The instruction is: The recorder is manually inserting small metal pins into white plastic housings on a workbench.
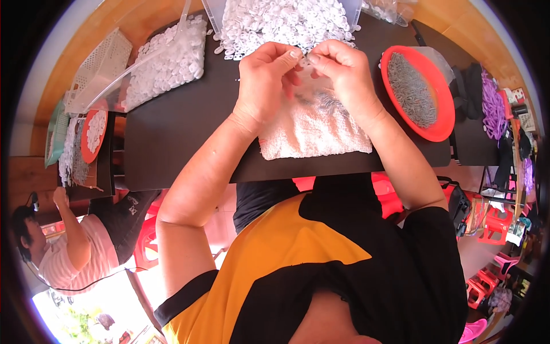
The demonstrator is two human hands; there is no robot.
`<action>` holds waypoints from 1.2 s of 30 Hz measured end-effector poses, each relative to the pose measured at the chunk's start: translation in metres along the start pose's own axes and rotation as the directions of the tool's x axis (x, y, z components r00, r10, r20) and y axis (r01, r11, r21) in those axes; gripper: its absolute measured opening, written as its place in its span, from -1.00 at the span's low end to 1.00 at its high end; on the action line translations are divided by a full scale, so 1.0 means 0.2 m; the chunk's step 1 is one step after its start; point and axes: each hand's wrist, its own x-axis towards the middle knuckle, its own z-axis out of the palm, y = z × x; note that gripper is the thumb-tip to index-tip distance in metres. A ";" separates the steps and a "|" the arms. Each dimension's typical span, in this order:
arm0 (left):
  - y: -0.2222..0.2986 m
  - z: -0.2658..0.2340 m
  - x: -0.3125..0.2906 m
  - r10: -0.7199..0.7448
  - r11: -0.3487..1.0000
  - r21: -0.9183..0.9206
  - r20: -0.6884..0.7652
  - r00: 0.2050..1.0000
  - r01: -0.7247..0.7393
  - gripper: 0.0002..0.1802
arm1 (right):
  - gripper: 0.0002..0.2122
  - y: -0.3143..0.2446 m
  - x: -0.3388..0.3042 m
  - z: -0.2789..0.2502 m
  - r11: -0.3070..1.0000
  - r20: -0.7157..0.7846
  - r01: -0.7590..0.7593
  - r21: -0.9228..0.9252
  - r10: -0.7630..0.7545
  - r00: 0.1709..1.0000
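Observation:
My left hand (260, 83) and my right hand (350, 74) meet above the far end of a pale towel (321, 135). Thumb and fingers of each are pinched together at the tips. Whatever sits between them is too small and too covered to make out. Some small grey metal pieces (327, 101) seem to lie on the towel under my right hand. Just beyond my fingertips is a heap of small white plastic pieces (281, 26), filling a clear bin and spilling over its near edge.
On the right stands a red oval tray (446, 123) with many thin grey metal pieces (409, 89). To the left, a clear container holds white pieces (166, 69). A co-worker (77, 246) sits at another table at far left. Purple cords (492, 106) hang at far right.

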 end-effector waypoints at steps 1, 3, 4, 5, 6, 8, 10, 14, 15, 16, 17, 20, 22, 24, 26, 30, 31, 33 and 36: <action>-0.01 0.01 0.00 0.135 0.979 0.162 -0.042 0.990 -0.127 -0.83 | -0.94 -0.02 0.01 -0.01 0.994 -0.009 -0.083 0.075 0.084 0.996; -0.06 -0.02 0.01 0.438 0.802 0.412 0.087 0.895 -0.433 -0.74 | -0.92 -0.05 0.01 -0.05 0.988 -0.005 -0.119 0.099 0.120 0.993; -0.06 -0.02 0.01 0.532 0.673 0.509 0.171 0.829 -0.537 -0.71 | -0.91 -0.06 0.01 -0.07 0.980 0.026 -0.172 0.101 0.171 0.985; -0.05 0.00 -0.01 0.515 0.699 0.495 0.152 0.843 -0.516 -0.75 | -0.89 -0.07 0.00 -0.07 0.969 0.057 -0.226 0.101 0.221 0.974; -0.06 -0.01 0.00 0.519 0.697 0.494 0.152 0.841 -0.520 -0.75 | -0.88 -0.08 0.00 -0.07 0.968 0.071 -0.230 0.098 0.224 0.972; -0.09 -0.03 0.03 0.588 0.669 0.473 0.136 0.797 -0.574 -0.82 | -0.88 -0.10 -0.01 -0.04 0.950 0.098 -0.280 0.140 0.268 0.958; -0.10 -0.05 0.04 0.580 0.681 0.460 0.137 0.803 -0.570 -0.86 | -0.86 -0.10 -0.01 -0.03 0.930 0.134 -0.330 0.165 0.310 0.941; -0.04 -0.03 0.02 0.142 0.967 0.220 -0.033 0.989 -0.132 -0.93 | -0.82 -0.06 0.05 -0.02 0.965 0.101 -0.262 -0.024 0.263 0.960; -0.04 -0.04 0.03 0.149 0.967 0.217 -0.041 0.988 -0.136 -0.93 | -0.80 -0.03 0.11 -0.04 0.976 0.106 -0.155 -0.154 0.172 0.979; -0.05 -0.06 0.04 0.112 0.974 0.200 -0.034 0.993 -0.103 -0.92 | -0.82 -0.02 0.18 -0.03 0.943 0.110 -0.042 -0.331 0.082 0.991; -0.06 -0.07 0.04 0.074 0.981 0.182 -0.024 0.997 -0.069 -0.91 | -0.82 -0.02 0.24 -0.02 0.884 0.139 0.085 -0.460 -0.023 0.990; -0.07 -0.06 0.06 0.026 0.988 0.150 -0.009 1.000 -0.024 -0.91 | -0.85 0.03 0.48 0.03 0.600 0.189 0.213 -0.771 -0.105 0.976; -0.07 -0.06 0.06 0.004 0.992 0.130 0.005 1.000 -0.004 -0.91 | -0.83 0.09 0.58 0.07 0.473 0.237 0.249 -0.845 -0.086 0.968; -0.07 -0.07 0.06 -0.001 0.994 0.105 0.000 1.000 0.001 -0.92 | -0.82 0.13 0.63 0.10 0.391 0.290 0.308 -0.867 -0.107 0.951; -0.05 -0.08 0.06 -0.007 0.996 0.084 -0.011 1.000 0.008 -0.92 | -0.82 0.18 0.67 0.12 0.301 0.354 0.364 -0.882 -0.088 0.931; -0.04 -0.09 0.06 -0.085 0.996 0.013 -0.027 0.996 0.085 -0.92 | -0.82 0.25 0.71 0.09 0.355 0.314 0.333 -0.873 -0.112 0.943; -0.04 -0.09 0.06 -0.101 0.995 0.000 -0.025 0.995 0.101 -0.92 | -0.81 0.25 0.71 0.09 0.359 0.306 0.319 -0.877 -0.096 0.947; -0.05 -0.09 0.06 -0.094 0.996 0.003 -0.038 0.995 0.094 -0.92 | -0.80 0.24 0.70 0.09 0.361 0.297 0.305 -0.881 -0.081 0.952; -0.06 -0.09 0.09 -0.095 0.995 -0.021 -0.049 0.994 0.094 -0.92 | -0.83 0.25 0.71 0.05 0.403 0.271 0.283 -0.870 -0.088 0.959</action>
